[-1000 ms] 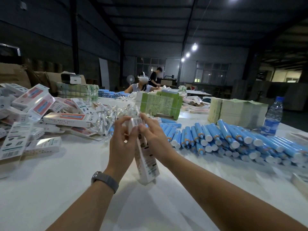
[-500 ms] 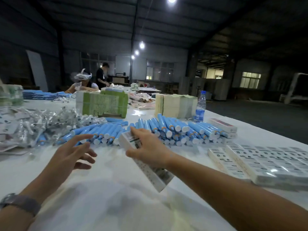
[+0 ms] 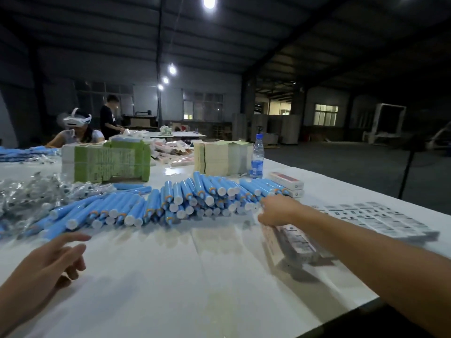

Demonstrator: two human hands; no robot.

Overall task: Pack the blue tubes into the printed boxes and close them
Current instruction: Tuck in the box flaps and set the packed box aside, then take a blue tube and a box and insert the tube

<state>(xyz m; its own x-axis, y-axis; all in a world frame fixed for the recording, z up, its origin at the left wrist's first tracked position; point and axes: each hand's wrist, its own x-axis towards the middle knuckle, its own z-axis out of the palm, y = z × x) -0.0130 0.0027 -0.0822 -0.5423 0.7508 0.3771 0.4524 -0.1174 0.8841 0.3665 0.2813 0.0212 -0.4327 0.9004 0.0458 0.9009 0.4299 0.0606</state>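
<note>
Right hand (image 3: 278,212) grips a printed box (image 3: 291,242), its long axis running back toward the person, low over the desk (image 3: 195,276). Blue tubes (image 3: 170,203) lie just beyond its fingers, caps toward the person. Left hand (image 3: 46,267) hovers empty, fingers relaxed; tubes sit just ahead. Either hand seems near enough to reach one.

A white table (image 3: 185,284) is carrying everything. A heap of blue tubes (image 3: 170,201) is lying across its middle, with clear wrapped packets (image 3: 31,191) piling up at the left. Green bundled stacks (image 3: 105,162) and pale stacks (image 3: 222,157) are standing farther back, a water bottle (image 3: 257,157) beside them. Printed boxes (image 3: 375,220) are lying in rows at the right
</note>
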